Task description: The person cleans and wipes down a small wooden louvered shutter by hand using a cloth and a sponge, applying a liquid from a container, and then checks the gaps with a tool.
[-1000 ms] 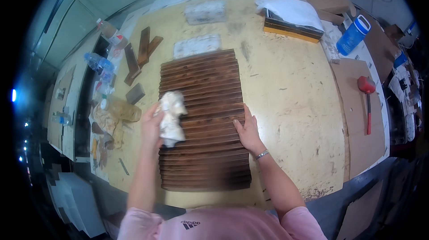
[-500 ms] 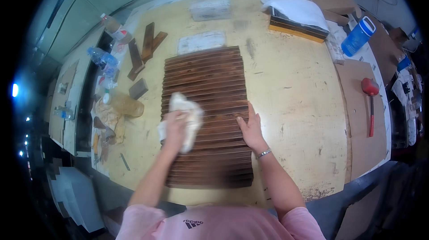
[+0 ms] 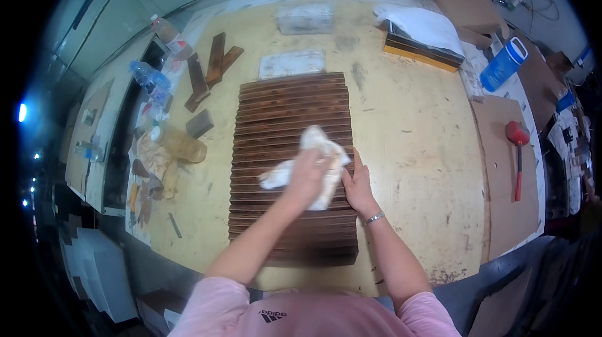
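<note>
Holding a white cloth [image 3: 331, 177] to our ridged brown wooden panel [image 3: 276, 136], flat on the bench [image 3: 414, 149].
Our left hand [image 3: 306, 179] grips the bunched cloth over the panel's right half; our right hand [image 3: 360, 191] lies spread at its right edge. We'd do best wiping along the ridges, working into each groove, keeping the panel braced.

The cloth [image 3: 334, 171] is white with tan blotches, the board [image 3: 291, 105] dark brown with lighter stripes, the table [image 3: 414, 149] pale yellow with dark marks.
</note>
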